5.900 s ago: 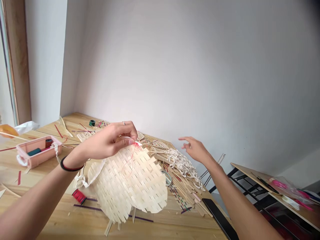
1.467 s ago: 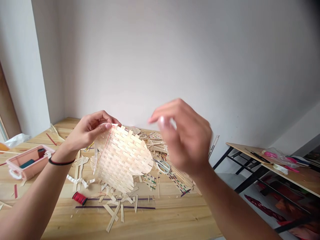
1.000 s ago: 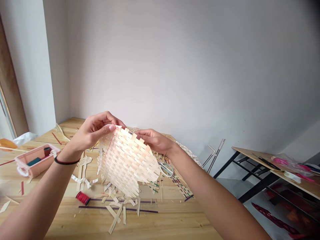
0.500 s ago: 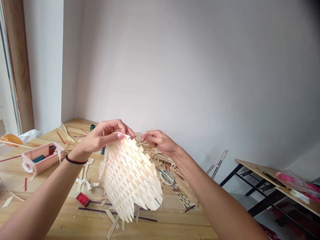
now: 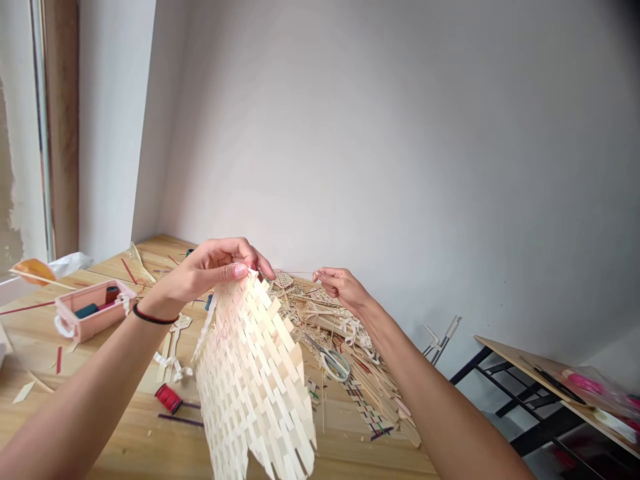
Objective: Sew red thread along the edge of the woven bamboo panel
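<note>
My left hand (image 5: 223, 263) pinches the top edge of a woven mat (image 5: 255, 373) of pale flat strips, which hangs down over the table. A white strip runs along the mat's left edge, and faint red stitching shows near the top. To the right, my right hand (image 5: 343, 287) is closed in a pinch, apart from the mat. A thin thread (image 5: 297, 272) stretches between the two hands, one end at my right fingertips. Whether those fingers also hold a needle is too small to tell.
Scissors (image 5: 335, 365) lie on a heap of loose strips (image 5: 370, 373) behind the mat. A red thread spool (image 5: 169, 398) and a pink box (image 5: 95, 310) of spools stand at left on the wooden table (image 5: 125, 447). A shelf (image 5: 530, 367) is at right.
My right hand has moved right, away from the mat, drawing the thread out. The mat has turned and hangs lower, while my left hand keeps its pinch. The view has shifted slightly.
</note>
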`<state>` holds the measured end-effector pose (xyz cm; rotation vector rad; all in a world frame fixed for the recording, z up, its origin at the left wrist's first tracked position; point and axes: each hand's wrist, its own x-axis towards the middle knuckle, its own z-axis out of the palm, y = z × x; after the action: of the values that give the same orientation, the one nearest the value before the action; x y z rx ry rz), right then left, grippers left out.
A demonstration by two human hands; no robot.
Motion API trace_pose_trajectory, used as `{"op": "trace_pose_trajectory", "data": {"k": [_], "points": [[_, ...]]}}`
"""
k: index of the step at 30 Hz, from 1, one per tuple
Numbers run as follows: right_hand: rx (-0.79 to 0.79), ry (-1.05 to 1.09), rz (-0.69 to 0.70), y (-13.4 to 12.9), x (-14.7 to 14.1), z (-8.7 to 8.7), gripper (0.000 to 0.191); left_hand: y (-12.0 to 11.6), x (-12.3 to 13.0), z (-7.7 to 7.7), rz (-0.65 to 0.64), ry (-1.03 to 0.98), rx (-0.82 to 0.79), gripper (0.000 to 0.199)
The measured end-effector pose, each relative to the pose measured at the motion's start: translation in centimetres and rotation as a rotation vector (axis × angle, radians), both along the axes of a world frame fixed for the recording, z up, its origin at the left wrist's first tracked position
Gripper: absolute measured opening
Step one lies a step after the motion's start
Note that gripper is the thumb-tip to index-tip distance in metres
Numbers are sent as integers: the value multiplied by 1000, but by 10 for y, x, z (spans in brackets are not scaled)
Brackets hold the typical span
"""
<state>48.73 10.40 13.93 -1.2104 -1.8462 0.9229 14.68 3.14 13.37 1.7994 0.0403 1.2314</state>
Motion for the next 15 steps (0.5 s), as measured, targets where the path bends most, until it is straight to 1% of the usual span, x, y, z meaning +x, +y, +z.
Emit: {"op": "trace_pose_trajectory", "data": {"k": [5,9,12,15], "points": [[-4,-65,-113,8,42,-5,56,-1,-2,2,-54,-32,4,16],[-17,-133,-218,7,66,-8,58,-1,-4,1,-60,-31,-6,15],[-23,-190,-298,3,81,-12,54,0,-4,1,-60,-34,-20,17],[-32,-252,-377,-1,97,-16,45,-1,-6,0,-86,-59,-21,16]]}}
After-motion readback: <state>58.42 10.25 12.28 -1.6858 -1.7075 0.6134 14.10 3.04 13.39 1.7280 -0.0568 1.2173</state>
